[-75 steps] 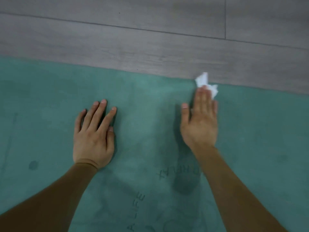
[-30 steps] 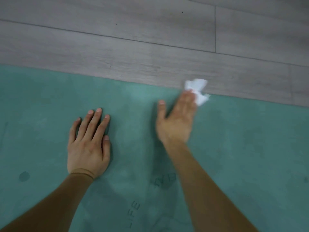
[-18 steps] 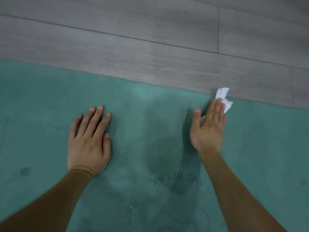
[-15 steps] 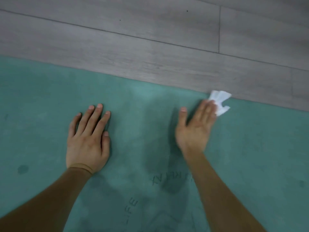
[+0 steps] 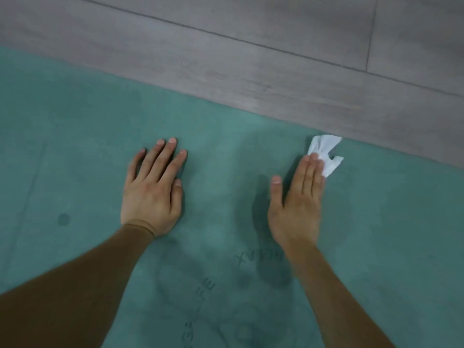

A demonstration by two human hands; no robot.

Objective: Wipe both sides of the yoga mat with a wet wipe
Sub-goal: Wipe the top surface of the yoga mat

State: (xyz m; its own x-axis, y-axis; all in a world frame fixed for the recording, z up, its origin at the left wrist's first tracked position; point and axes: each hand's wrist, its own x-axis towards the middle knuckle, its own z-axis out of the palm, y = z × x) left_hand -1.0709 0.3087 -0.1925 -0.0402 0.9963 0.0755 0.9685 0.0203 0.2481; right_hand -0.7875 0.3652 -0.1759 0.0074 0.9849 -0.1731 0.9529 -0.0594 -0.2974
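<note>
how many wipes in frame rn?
1. The white wet wipe lies near the far edge of the green yoga mat, pressed under the right hand's fingertips. Part of it is hidden beneath those fingers.

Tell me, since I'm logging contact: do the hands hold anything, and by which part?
Neither grips anything. The right hand presses the wet wipe under flat fingertips at its near end; the left hand rests flat on the yoga mat.

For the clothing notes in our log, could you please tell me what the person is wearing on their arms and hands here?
Nothing is worn as far as the picture shows. The left hand and right hand are bare: no gloves, rings, watch or wristband visible. Both forearms are uncovered up to the frame edge, with no sleeve in view. The fingernails look short and unpainted.
</note>
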